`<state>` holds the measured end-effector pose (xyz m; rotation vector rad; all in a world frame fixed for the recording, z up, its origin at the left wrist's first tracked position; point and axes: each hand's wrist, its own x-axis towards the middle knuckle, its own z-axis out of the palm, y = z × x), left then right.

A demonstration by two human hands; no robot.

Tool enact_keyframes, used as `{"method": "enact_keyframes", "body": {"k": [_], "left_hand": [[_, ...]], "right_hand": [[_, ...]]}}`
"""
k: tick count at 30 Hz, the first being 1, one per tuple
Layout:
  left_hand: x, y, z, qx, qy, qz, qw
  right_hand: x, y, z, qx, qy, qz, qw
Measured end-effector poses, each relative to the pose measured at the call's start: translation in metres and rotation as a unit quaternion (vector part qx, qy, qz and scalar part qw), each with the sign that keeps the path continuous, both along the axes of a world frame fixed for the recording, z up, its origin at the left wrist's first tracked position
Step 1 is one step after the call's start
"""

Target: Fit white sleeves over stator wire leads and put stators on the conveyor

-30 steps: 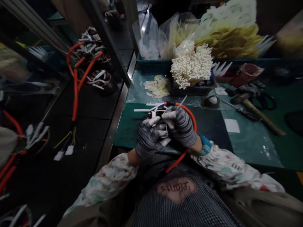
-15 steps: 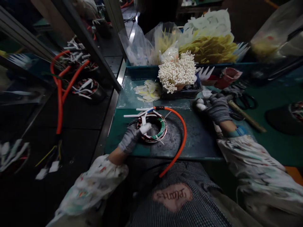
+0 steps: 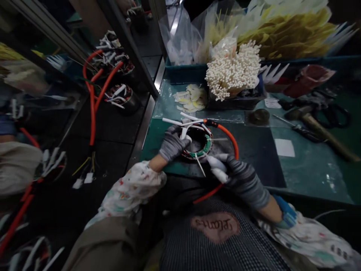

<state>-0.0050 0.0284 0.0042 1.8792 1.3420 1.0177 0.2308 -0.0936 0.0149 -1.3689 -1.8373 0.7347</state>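
A round wound stator (image 3: 200,145) with a green band lies on the green mat (image 3: 254,150) in front of me. White sleeved leads and a thick orange cable (image 3: 229,141) come off it. My left hand (image 3: 172,143), in a grey glove, is closed on the stator's left rim and its white leads. My right hand (image 3: 239,177), also gloved, is at the stator's near right edge, its fingers pinched on a thin white sliver (image 3: 200,166) that points toward the coil.
A bundle of white sticks (image 3: 232,71) stands in a blue tray with yellow strips behind it. Yellowish paper pieces (image 3: 190,98) lie beyond the stator. A hammer (image 3: 321,130), a screwdriver and scissors lie at the right. More stators with orange cables (image 3: 91,105) sit on the dark belt at left.
My right hand has come back from the tools at the right to the stator's near edge, now pinching a thin white sliver. My left hand stays on the stator.
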Motion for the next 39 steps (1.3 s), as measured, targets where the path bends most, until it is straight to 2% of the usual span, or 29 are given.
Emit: {"method": "enact_keyframes", "body": {"k": [3,5,7,9,13,18,26,31,35,39], "left_hand": [[-0.001,-0.035,0.001,0.081,0.0,-0.026,0.996],[-0.004,-0.054,0.001,0.171,0.017,-0.06,0.983],[-0.009,-0.066,0.001,0.228,0.04,-0.095,0.968],[-0.012,-0.075,0.0,0.25,0.058,-0.109,0.96],[-0.013,-0.084,-0.001,0.274,0.061,-0.113,0.953],[-0.009,-0.082,0.0,0.282,0.08,-0.1,0.951],[-0.003,-0.076,0.006,0.297,0.081,-0.099,0.946],[0.013,-0.068,0.027,0.25,0.14,-0.113,0.951],[0.037,-0.055,0.048,0.17,0.194,-0.129,0.958],[0.057,-0.037,0.061,0.153,0.229,-0.139,0.951]], "right_hand": [[-0.004,-0.019,-0.01,0.016,-0.006,0.002,1.0],[0.002,-0.023,-0.004,0.045,-0.029,0.028,0.998],[0.007,-0.024,0.007,0.083,-0.067,0.046,0.993],[0.007,-0.022,0.017,0.111,-0.105,0.043,0.987],[-0.001,-0.017,0.029,0.114,-0.127,0.02,0.985],[-0.01,-0.012,0.036,0.186,-0.196,-0.016,0.963],[-0.003,-0.013,0.032,0.206,-0.171,-0.021,0.963],[0.017,-0.01,0.037,0.168,-0.175,-0.013,0.97],[0.028,-0.002,0.043,0.137,-0.262,-0.03,0.955],[0.031,0.001,0.042,0.106,-0.3,-0.038,0.947]]}}
